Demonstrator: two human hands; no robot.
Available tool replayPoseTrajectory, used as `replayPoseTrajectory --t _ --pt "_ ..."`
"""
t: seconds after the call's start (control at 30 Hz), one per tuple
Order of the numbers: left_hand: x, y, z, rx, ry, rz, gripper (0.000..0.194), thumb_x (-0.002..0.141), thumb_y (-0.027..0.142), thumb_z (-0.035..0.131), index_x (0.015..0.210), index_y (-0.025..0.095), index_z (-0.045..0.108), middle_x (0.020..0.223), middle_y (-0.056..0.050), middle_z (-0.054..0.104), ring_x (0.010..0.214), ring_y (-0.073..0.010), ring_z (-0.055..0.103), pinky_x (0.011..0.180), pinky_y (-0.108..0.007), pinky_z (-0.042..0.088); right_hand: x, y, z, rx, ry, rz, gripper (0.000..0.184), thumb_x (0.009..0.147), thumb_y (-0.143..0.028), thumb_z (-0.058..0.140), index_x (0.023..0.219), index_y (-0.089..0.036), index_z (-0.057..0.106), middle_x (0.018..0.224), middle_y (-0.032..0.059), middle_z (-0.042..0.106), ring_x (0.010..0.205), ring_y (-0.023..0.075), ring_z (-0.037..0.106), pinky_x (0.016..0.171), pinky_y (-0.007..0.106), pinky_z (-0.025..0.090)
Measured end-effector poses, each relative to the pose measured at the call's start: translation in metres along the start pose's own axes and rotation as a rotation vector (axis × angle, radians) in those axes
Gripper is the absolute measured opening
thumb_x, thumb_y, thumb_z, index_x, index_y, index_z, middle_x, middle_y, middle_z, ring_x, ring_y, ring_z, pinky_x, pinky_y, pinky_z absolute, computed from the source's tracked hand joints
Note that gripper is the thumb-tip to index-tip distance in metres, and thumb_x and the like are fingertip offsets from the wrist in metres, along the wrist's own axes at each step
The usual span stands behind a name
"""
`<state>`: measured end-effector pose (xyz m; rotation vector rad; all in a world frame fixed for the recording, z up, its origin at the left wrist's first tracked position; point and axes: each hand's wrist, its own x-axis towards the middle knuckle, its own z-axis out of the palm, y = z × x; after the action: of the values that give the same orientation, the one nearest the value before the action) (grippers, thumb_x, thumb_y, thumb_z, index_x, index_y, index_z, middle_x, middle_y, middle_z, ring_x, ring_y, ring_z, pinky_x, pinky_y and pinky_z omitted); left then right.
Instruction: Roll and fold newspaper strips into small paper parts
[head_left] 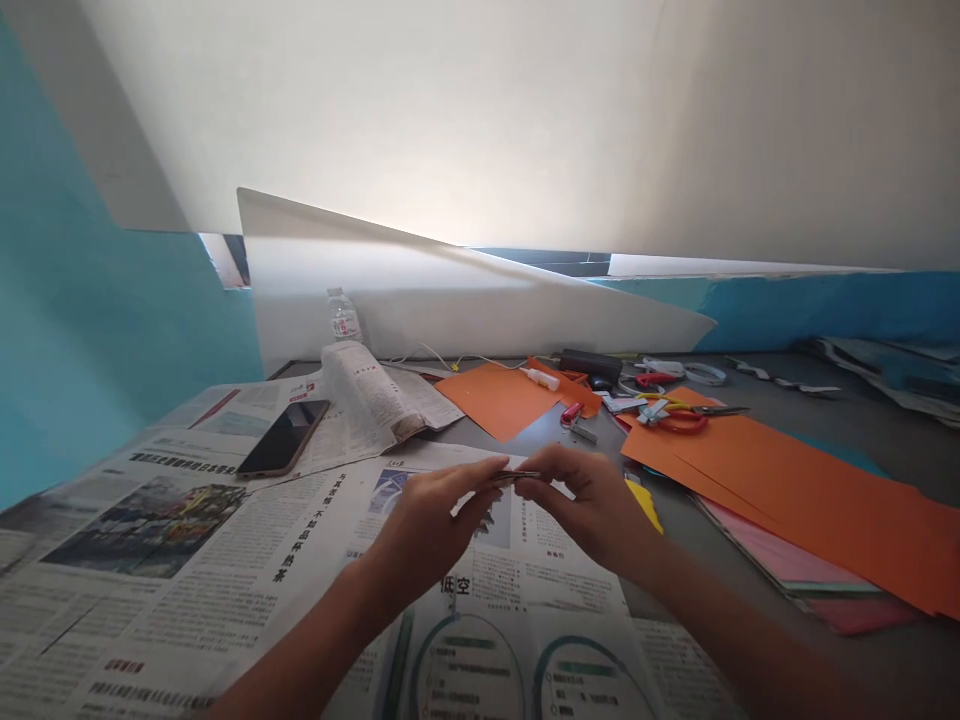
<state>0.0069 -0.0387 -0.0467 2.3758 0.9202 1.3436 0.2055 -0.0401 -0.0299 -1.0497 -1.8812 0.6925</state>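
Note:
Over the spread newspaper [315, 600], my left hand [439, 515] and my right hand [589, 500] meet fingertip to fingertip. Between them is a small thin flat piece [517, 475], seen almost edge-on; it looks like folded paper, but most of it is hidden by my fingers. Each hand pinches one side of it between thumb and fingers. Close behind my right hand lie a red-handled tool [571, 413] and a small grey metal piece [583, 433]. Something yellow [645, 505] shows partly behind my right wrist.
A phone [285, 438] lies on the newspaper at left, near a folded newspaper flap [360, 400] and a plastic bottle [344, 315]. Orange paper [499, 395] and a glue tube [541, 379] are at the back. Scissors [686, 413] rest on orange sheets [795, 480] at right.

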Motion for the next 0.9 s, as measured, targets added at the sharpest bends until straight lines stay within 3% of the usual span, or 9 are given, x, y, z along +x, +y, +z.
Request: replayPoseTrajectory --t 0.07,0.17,0.37,0.53,0.73,0.8,0.9 --pt "0.001 0.001 0.0 -0.005 0.105 0.015 0.027 0.086 0.012 0.064 0.111 0.022 0.068 0.096 -0.004 0.076 0.08 -0.0162 0.073 0.073 -0.023 0.057 0.0 -0.001 -0.001 0.065 -0.021 0.034 0.016 0.088 -0.034 0.061 0.082 -0.021 0.067 0.069 -0.0007 0.068 0.063 0.0129 0.058 0.056 0.023 0.044" --pt "0.002 0.004 -0.002 -0.057 0.133 0.048 0.03 0.084 0.01 0.066 0.111 0.02 0.069 0.093 -0.003 0.077 0.077 -0.0149 0.073 0.07 -0.021 0.057 -0.001 -0.001 -0.001 0.135 -0.077 0.057 0.024 0.09 -0.04 0.057 0.082 -0.02 0.066 0.069 0.0002 0.066 0.063 0.0131 0.056 0.055 0.024 0.042" --pt "0.003 0.009 -0.007 -0.139 0.036 -0.013 0.022 0.083 0.015 0.069 0.104 0.021 0.072 0.092 -0.003 0.077 0.077 -0.017 0.073 0.071 -0.024 0.058 -0.003 -0.004 -0.001 0.14 -0.221 0.082 0.03 0.096 -0.042 0.047 0.083 -0.018 0.061 0.067 -0.0007 0.057 0.062 0.0125 0.05 0.055 0.024 0.039" --pt "0.007 0.014 -0.011 -0.208 -0.049 -0.02 0.017 0.084 0.013 0.067 0.098 0.02 0.073 0.086 -0.002 0.076 0.073 -0.0152 0.071 0.071 -0.023 0.055 -0.004 -0.012 -0.004 0.097 -0.319 -0.002 0.034 0.099 -0.04 0.04 0.074 -0.019 0.049 0.066 -0.0026 0.048 0.059 0.0112 0.043 0.053 0.023 0.035" --pt "0.01 0.022 -0.017 -0.559 -0.19 -0.219 0.009 0.084 0.018 0.068 0.091 0.018 0.072 0.079 -0.003 0.071 0.073 -0.0148 0.065 0.069 -0.025 0.053 -0.009 -0.015 -0.006 0.382 -0.551 0.05 0.038 0.1 -0.044 0.037 0.072 -0.019 0.046 0.061 -0.0044 0.041 0.054 0.01 0.039 0.05 0.022 0.033" --pt "0.01 0.021 -0.016 -0.723 -0.201 -0.291 0.012 0.083 0.019 0.069 0.095 0.018 0.071 0.083 -0.003 0.072 0.077 -0.0156 0.065 0.072 -0.026 0.053 -0.01 -0.014 -0.004 0.332 -0.489 -0.013 0.036 0.1 -0.042 0.038 0.072 -0.02 0.045 0.06 -0.0056 0.035 0.053 0.0096 0.032 0.049 0.022 0.029" --pt "0.009 0.017 -0.013 -0.771 -0.179 -0.394 0.017 0.081 0.024 0.072 0.097 0.018 0.072 0.087 -0.005 0.073 0.082 -0.0178 0.067 0.075 -0.029 0.054 -0.011 -0.01 -0.001 0.016 -0.266 -0.233 0.032 0.098 -0.029 0.042 0.068 -0.02 0.039 0.06 -0.0057 0.034 0.054 0.0098 0.028 0.05 0.025 0.025"
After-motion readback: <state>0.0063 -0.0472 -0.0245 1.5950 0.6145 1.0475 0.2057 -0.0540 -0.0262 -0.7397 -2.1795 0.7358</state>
